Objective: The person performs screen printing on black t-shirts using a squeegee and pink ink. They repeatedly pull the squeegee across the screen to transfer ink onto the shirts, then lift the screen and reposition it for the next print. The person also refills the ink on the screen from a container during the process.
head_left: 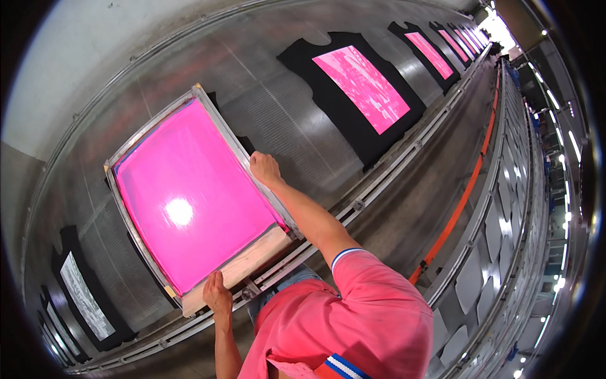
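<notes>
A: Where does the frame (223, 125) sit?

B: Flat on the bench (265, 101), coated face up, long sides running from far edge toward near edge. Its wood bar (252, 257) lies at the bench's near edge, by the rail (390, 174); probably so placed to be within easy reach.

A: Left hand (218, 294)?

B: Fingers bent over the wood bar, toward its left end, grasping it. Cannot tell how far the grip wraps underneath.

A: Right hand (265, 169)?

B: Fingers clenched on the frame's right side, about midway between far and near corners.

A: Why two sides?

B: My reading: holds on adjoining sides check both tilt and twist, and keep skin off the pink layer (199, 189), which is glossy and may be wet.

A: Anything beneath?

B: Black cloth (245, 144) shows past the right side, just beyond the right hand toward the bench's far edge. Remainder covered.

A: Neighbours?

B: Toward the bench's right end, a black shirt (338, 117) bearing a pink print (363, 88), neck to the far edge, apart from the frame; others in a row beyond. Toward the left end, a dark garment (112, 307) with a grey-white print (85, 294). Spacing presumably leaves the frame room between pieces.
</notes>
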A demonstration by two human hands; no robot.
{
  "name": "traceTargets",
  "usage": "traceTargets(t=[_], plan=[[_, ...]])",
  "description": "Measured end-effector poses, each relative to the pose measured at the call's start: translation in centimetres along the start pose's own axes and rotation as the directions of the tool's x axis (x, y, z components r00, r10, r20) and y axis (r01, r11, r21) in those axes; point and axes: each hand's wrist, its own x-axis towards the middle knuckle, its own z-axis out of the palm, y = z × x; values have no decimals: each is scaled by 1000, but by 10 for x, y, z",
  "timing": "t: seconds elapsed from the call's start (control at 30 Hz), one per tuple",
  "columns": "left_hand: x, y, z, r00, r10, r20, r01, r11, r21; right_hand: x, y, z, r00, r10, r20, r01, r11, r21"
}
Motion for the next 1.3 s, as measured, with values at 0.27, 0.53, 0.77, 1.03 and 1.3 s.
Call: traceTargets(t=[0.27,0.53,0.77,1.03,1.3], plan=[[97,-69,-5,924,-207,322,210,977,26,-26,-102,-39,594,-469,653,571,818,68],[302,-185,20,916,-184,357,156,982,105,101,-153,30,614,-485,623,760,576,-301],[413,-315,-3,935,-243,259,186,957,223,227,-230,65,579,-609,542,813,487,-321],[402,-315,14,968,-176,181,131,963,237,213,-210,81,637,-607,475,770,530,-354],[264,-247,-2,937,-235,258,183,960,210,87,-150,39,613,-608,504,783,551,-288]])
